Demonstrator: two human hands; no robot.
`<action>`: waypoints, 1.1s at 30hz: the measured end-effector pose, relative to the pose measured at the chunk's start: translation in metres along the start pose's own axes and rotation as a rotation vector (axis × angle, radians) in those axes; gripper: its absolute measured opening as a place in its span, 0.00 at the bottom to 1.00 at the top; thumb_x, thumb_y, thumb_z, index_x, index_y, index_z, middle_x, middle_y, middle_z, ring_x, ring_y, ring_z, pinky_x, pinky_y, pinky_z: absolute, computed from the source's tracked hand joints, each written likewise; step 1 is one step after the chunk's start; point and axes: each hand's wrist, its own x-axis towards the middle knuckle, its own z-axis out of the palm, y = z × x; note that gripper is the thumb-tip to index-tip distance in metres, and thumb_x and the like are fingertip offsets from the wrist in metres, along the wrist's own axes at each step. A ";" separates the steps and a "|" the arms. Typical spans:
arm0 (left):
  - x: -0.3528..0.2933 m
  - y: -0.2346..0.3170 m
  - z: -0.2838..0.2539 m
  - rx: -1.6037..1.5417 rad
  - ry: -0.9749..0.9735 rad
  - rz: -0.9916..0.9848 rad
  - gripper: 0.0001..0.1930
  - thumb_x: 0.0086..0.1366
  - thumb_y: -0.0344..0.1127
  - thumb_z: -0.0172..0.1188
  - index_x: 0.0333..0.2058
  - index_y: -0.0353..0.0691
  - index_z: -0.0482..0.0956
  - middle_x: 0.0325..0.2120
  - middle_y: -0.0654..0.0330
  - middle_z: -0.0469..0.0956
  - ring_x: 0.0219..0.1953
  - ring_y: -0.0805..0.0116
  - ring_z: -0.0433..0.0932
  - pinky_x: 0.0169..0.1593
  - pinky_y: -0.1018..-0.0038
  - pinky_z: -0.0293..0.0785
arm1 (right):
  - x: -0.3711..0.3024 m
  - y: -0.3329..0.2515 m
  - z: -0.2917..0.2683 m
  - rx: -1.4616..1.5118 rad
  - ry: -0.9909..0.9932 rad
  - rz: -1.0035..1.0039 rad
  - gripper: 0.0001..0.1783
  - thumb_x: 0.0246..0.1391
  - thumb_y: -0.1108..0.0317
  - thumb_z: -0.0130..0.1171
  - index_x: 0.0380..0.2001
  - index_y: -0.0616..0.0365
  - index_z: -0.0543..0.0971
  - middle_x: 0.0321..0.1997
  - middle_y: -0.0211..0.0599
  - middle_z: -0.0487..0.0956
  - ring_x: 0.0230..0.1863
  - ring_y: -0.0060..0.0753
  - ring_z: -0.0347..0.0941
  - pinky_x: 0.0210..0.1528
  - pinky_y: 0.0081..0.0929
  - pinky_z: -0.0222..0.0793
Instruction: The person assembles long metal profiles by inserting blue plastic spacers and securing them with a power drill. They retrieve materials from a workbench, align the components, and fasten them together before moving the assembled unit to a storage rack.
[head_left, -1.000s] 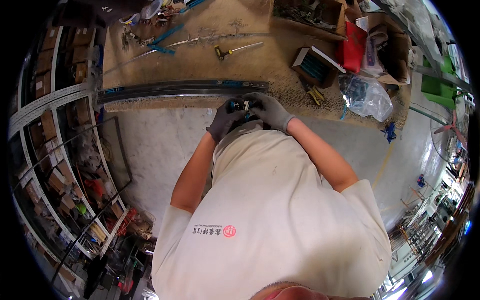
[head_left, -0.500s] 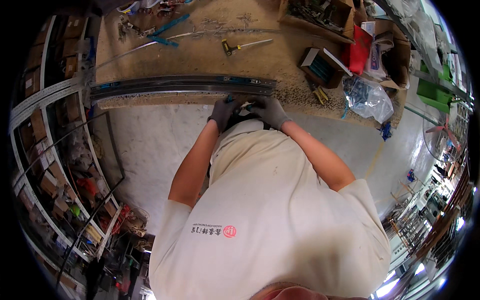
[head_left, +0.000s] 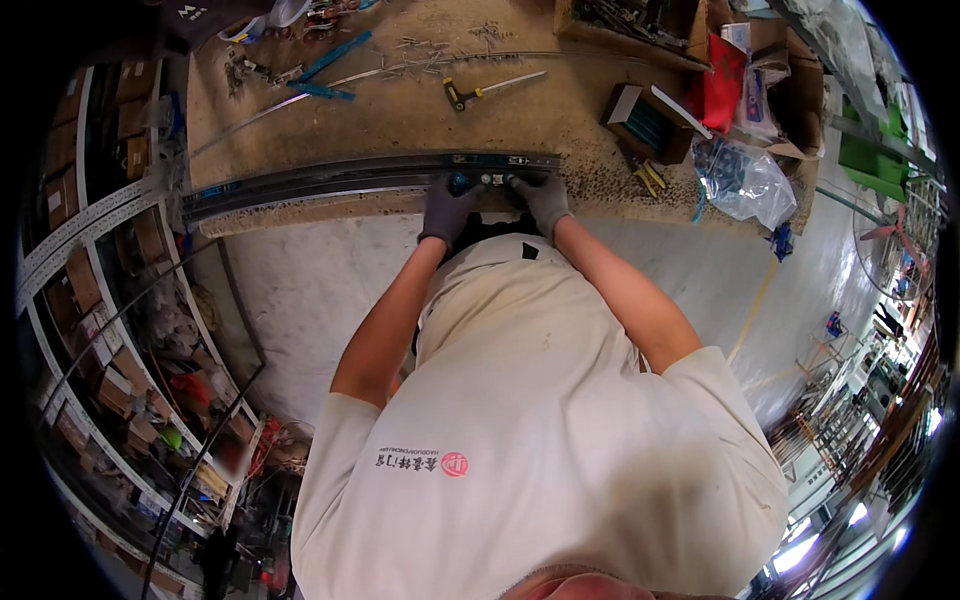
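A small blue and silver metal fitting spans the gap between my gloved hands, at the right end of the long dark metal rails. My left hand, in a grey glove, is closed on the fitting's left end. At its other end, the fingers of my right hand grip it too. Both hands rest at the near rail, by the front edge of the bench. Just beyond, a similar blue and silver piece sits in the far rail. My palms hide part of the held fitting.
A yellow-handled T-shaped screwdriver lies on the workbench. To the right are pliers, an open box of blue parts and a plastic bag. Blue strips and scattered screws lie farther back. Shelving stands left.
Both hands have moved forward from the bench's front edge onto the near rail, bringing the fitting with them. The fitting now shows plainly between the hands.
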 end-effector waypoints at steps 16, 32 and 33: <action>0.015 0.021 -0.001 0.420 -0.226 0.618 0.23 0.57 0.34 0.70 0.53 0.48 0.84 0.44 0.50 0.85 0.46 0.47 0.82 0.49 0.57 0.79 | -0.025 -0.038 -0.004 -0.146 -0.071 -0.115 0.15 0.57 0.67 0.72 0.44 0.64 0.85 0.44 0.42 0.87 0.42 0.29 0.82 0.47 0.31 0.78; 0.016 -0.003 0.018 0.701 -0.115 0.663 0.20 0.58 0.36 0.68 0.51 0.49 0.84 0.44 0.53 0.85 0.46 0.51 0.83 0.51 0.58 0.79 | -0.017 -0.023 -0.005 -0.266 -0.023 -0.087 0.19 0.55 0.65 0.72 0.46 0.66 0.84 0.44 0.45 0.87 0.43 0.37 0.84 0.49 0.34 0.79; 0.017 -0.006 0.019 0.701 -0.112 0.657 0.20 0.58 0.36 0.67 0.51 0.49 0.84 0.45 0.53 0.85 0.47 0.51 0.83 0.51 0.58 0.79 | -0.020 -0.028 -0.004 -0.278 -0.010 -0.123 0.18 0.55 0.67 0.72 0.46 0.66 0.83 0.43 0.43 0.87 0.41 0.34 0.84 0.47 0.32 0.79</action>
